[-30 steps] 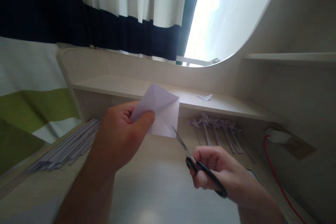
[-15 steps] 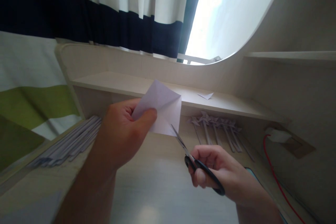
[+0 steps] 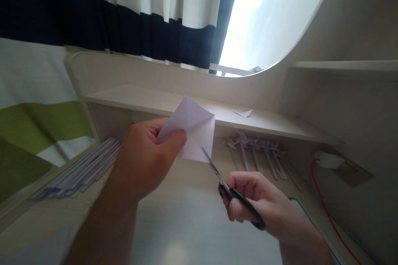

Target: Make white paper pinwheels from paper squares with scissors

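Between thumb and fingers, my left hand (image 3: 152,155) pinches a creased square of white paper (image 3: 199,132) above the desk. Fold lines cross the paper toward its middle. My right hand (image 3: 251,198) is wrapped round black-handled scissors (image 3: 230,192), a finger and the thumb at the handle loops. The blades lie at the paper's lower right corner, pointing toward its centre, and look nearly closed. Whether a slit has been cut there is too fine to make out.
Rolled white paper sticks (image 3: 81,167) lie in a pile at the left. Several paper pinwheels on sticks (image 3: 255,149) rest at the back right, under a shelf (image 3: 149,97) with a folded paper scrap (image 3: 243,113). A red cable (image 3: 321,198) runs down the right side.
Almost nothing differs. The paper and my left hand sit very slightly lower, and the scissors stay at the same corner.
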Demonstrator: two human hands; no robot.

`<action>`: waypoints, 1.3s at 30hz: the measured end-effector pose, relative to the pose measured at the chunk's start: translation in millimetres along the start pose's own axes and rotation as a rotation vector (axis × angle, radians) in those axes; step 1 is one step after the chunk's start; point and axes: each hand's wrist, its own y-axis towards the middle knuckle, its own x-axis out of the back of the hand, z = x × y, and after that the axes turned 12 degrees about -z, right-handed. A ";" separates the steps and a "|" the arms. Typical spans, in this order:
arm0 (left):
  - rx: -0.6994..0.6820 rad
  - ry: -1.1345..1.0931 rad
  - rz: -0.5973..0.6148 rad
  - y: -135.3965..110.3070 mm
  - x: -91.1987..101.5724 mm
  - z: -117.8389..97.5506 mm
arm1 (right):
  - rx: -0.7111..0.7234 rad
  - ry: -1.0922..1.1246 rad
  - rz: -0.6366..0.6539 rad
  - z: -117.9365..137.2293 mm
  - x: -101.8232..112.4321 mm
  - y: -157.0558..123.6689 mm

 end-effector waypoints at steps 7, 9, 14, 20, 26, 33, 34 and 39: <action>0.007 0.016 0.014 0.8 1.2 0.2 | 0.025 -0.032 -0.031 -4.9 2.9 1.3; 0.004 0.007 0.020 1.2 0.7 0.6 | 0.028 -0.039 -0.036 -4.2 3.0 1.1; 0.010 -0.004 0.024 2.2 0.4 1.3 | 0.020 -0.069 -0.061 -1.9 2.2 0.1; 0.008 -0.016 0.021 2.3 2.1 0.2 | 0.022 -0.091 -0.078 -1.5 1.7 -0.8; 0.004 -0.008 0.021 1.4 2.7 -1.3 | 0.024 -0.122 -0.100 1.4 2.0 -1.0; -0.004 -0.012 0.027 3.1 1.8 -2.1 | 0.025 -0.122 -0.107 3.1 2.9 0.5; -0.003 -0.015 0.029 3.2 1.6 -1.7 | 0.025 -0.121 -0.107 3.0 2.8 0.4; 0.011 -0.051 0.072 2.2 1.6 -0.2 | 0.019 -0.084 -0.087 1.7 1.5 0.1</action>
